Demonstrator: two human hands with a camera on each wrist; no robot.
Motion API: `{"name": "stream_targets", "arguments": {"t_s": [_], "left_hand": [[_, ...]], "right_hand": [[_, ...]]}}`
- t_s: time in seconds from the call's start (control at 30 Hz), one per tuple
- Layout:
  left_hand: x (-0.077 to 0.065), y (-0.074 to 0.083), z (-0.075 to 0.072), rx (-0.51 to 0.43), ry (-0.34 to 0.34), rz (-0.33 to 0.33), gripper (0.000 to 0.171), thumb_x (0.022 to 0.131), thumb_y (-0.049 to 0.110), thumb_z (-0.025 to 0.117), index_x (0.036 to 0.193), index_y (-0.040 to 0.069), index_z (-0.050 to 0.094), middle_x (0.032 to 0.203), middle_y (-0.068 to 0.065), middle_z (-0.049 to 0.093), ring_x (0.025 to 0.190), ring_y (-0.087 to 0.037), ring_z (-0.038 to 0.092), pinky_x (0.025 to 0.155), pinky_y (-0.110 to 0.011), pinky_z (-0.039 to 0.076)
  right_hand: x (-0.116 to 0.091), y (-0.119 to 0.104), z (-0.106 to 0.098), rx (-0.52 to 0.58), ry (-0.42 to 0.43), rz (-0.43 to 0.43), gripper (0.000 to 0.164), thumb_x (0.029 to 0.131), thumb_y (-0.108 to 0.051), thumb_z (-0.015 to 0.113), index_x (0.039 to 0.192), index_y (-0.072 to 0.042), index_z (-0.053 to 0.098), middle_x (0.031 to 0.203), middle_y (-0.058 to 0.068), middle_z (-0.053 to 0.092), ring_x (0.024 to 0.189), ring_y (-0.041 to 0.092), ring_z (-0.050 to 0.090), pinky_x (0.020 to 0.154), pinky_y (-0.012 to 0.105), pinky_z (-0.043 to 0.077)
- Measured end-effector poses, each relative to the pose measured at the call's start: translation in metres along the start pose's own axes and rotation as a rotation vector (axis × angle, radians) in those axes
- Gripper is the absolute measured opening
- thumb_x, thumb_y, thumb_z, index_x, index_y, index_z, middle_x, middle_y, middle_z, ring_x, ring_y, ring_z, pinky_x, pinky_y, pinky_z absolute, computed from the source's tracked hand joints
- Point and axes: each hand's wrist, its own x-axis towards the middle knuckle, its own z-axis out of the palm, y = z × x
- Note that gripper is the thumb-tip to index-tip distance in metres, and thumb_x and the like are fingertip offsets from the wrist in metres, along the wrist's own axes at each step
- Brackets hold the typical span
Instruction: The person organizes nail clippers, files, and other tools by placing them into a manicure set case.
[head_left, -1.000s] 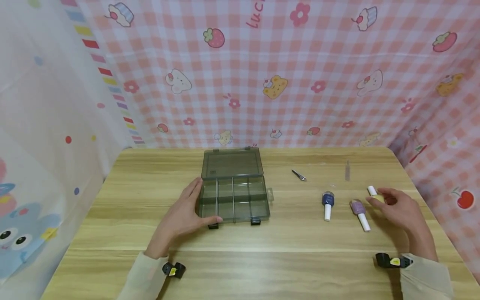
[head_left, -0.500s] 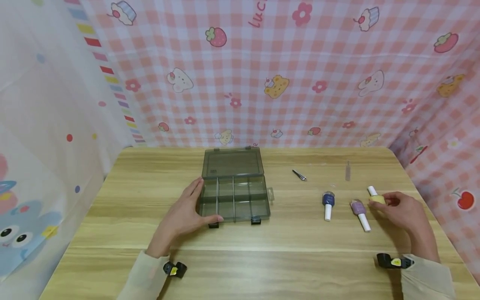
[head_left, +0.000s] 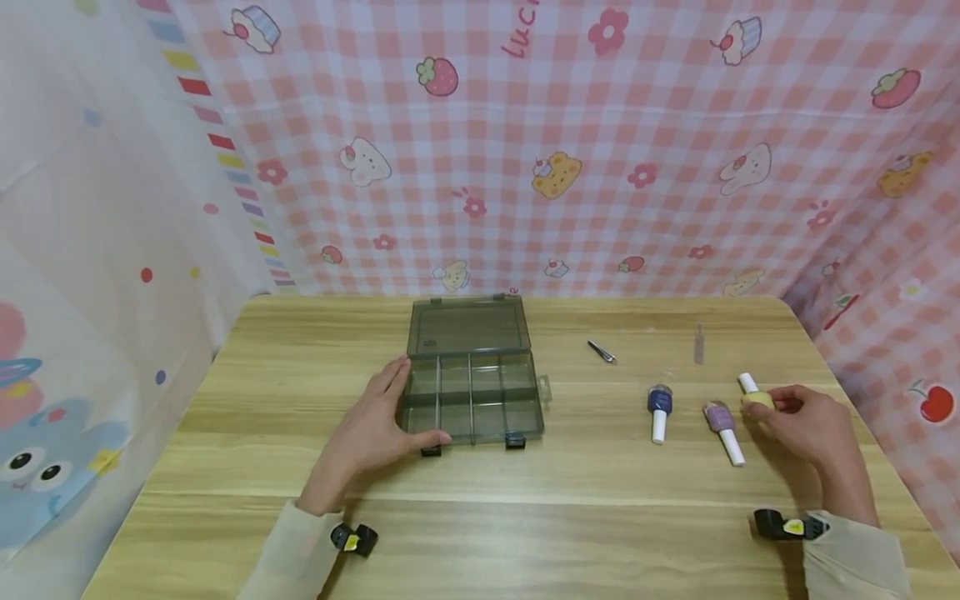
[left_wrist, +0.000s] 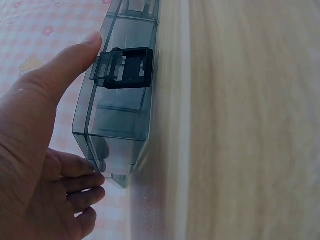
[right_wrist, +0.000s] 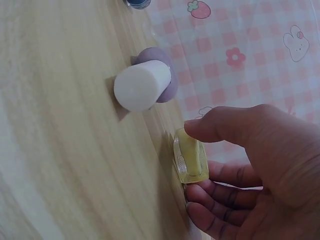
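Your right hand [head_left: 813, 425], at three o'clock on the wood-grain table [head_left: 585, 500], pinches a yellow nail polish bottle [right_wrist: 192, 157], its white cap pointing to eleven. Your left hand [head_left: 371, 425], at nine, holds the seven-o'clock corner of an open, divided grey plastic box [head_left: 487, 417], thumb on the rim. From the yellow bottle, mauve nail polish [head_left: 720, 417] lies at eight, navy nail polish [head_left: 660, 402] at nine.

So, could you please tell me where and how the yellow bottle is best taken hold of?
Probably the yellow bottle is best pinched by its body, from the right, where the right hand is: the white cap points left and away from the person, the wider body toward that hand.
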Motion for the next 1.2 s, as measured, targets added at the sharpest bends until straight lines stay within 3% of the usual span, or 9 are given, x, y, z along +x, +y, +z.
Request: {"name": "stream_targets", "arguments": {"t_s": [0.4,0.63,0.73,1.0,1.2], "left_hand": [[0.0,0.001,-0.001,0.018,0.008,0.0,0.135,0.07,0.088,0.067,0.164,0.005,0.017,0.173,-0.011,0.016,0.159,-0.033,0.02,0.123,-0.056,0.035],[0.001,0.002,-0.001,0.019,-0.001,-0.005,0.134,0.071,0.088,0.067,0.164,0.005,0.017,0.173,-0.012,0.016,0.159,-0.034,0.019,0.123,-0.057,0.035],[0.001,0.003,-0.003,0.019,-0.008,-0.007,0.135,0.071,0.088,0.066,0.165,0.006,0.016,0.173,-0.012,0.015,0.159,-0.034,0.019,0.122,-0.057,0.035],[0.005,0.006,-0.006,-0.007,-0.03,-0.016,0.135,0.069,0.087,0.07,0.164,0.006,0.018,0.173,-0.011,0.015,0.158,-0.034,0.021,0.122,-0.057,0.036],[0.004,0.005,-0.007,-0.009,-0.037,-0.021,0.134,0.069,0.082,0.074,0.164,0.004,0.02,0.172,-0.013,0.017,0.158,-0.036,0.023,0.121,-0.058,0.036]], "right_hand": [[0.0,-0.009,0.0,0.042,0.011,-0.022,0.057,0.093,-0.048,0.071,0.117,0.003,0.069,0.102,0.021,0.072,0.082,0.018,0.062,0.06,0.022,0.043],[0.0,-0.023,-0.001,0.078,0.064,-0.075,0.049,0.092,-0.043,0.075,0.116,0.0,0.071,0.096,0.015,0.074,0.07,-0.01,0.049,0.057,0.018,0.043],[-0.001,-0.031,-0.002,0.096,0.082,-0.099,0.047,0.092,-0.04,0.076,0.116,0.0,0.072,0.094,0.014,0.074,0.069,-0.016,0.046,0.057,0.016,0.043],[-0.008,-0.056,-0.006,0.13,0.098,-0.121,0.046,0.091,-0.039,0.077,0.118,-0.002,0.071,0.096,0.013,0.074,0.071,-0.016,0.047,0.057,0.015,0.045],[-0.013,-0.076,-0.001,0.193,0.073,-0.207,0.046,0.09,-0.033,0.08,0.121,0.001,0.07,0.102,0.02,0.074,0.075,-0.013,0.053,0.061,0.011,0.048]]}}
